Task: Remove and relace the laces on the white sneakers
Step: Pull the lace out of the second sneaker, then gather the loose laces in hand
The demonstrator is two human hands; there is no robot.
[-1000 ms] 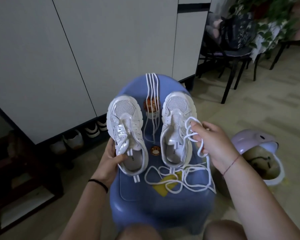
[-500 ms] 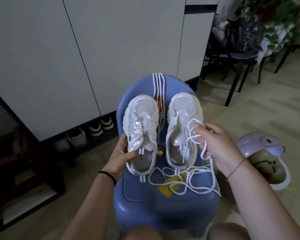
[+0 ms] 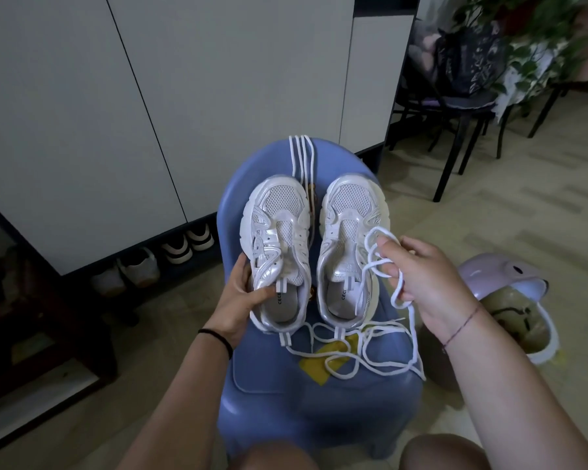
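Resting side by side on a smooth, moulded blue plastic chair (image 3: 319, 401) in the head view, the left sneaker (image 3: 279, 245) and right sneaker (image 3: 350, 245) showed open mesh toes, glossy pearly overlays and chunky ridged soles. Both long axes ran nearly parallel, straight away from the person, with toes toward the chair back and heels nearest the knees. The left grip (image 3: 238, 300) was clamped on the left sneaker's outer side, thumb curled over the collar by the tongue. The right grip (image 3: 425, 276) was closed round a loose lace (image 3: 353, 351), a flat white woven cord. It looped above the fingers and trailed in tangled curls over the seat behind the heels, across a yellow patch (image 3: 323, 361). A second lace (image 3: 301, 154) lay in straight folded strands over the chair back.
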